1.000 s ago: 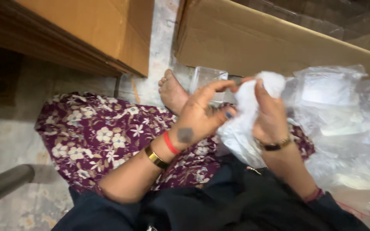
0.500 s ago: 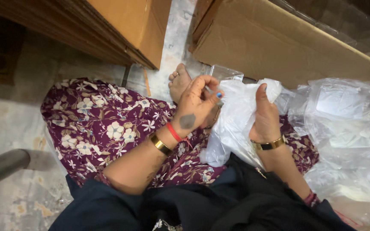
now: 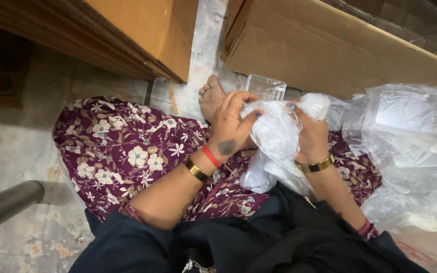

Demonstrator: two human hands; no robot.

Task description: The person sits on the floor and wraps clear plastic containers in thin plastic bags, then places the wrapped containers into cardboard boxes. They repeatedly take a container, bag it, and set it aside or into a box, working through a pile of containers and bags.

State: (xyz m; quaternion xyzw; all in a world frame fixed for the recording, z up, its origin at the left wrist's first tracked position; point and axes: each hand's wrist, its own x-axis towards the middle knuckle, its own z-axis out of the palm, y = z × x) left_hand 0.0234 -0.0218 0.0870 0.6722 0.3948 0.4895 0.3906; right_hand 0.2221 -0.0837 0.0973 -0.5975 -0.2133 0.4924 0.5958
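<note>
I sit on the floor with a crumpled white plastic bag (image 3: 274, 146) held over my lap. My left hand (image 3: 231, 129) pinches the bag's upper left edge with its fingertips. My right hand (image 3: 312, 134) grips the bag's top right part, fingers curled into the plastic. The bag hangs down between both hands onto my purple flowered trousers (image 3: 127, 151). Gold bangles sit on both wrists, and a red thread on the left one.
A clear plastic container (image 3: 265, 87) stands on the floor beyond my bare foot (image 3: 211, 96). A heap of clear plastic bags (image 3: 410, 151) lies at my right. Cardboard boxes (image 3: 330, 45) stand ahead and a stack of flat cardboard (image 3: 142, 30) at upper left. A grey tube (image 3: 3, 205) pokes in at left.
Both hands have shifted on the bag: my left fingers moved from open to pinching its edge, and my right hand closed over the top. The view has shifted slightly.
</note>
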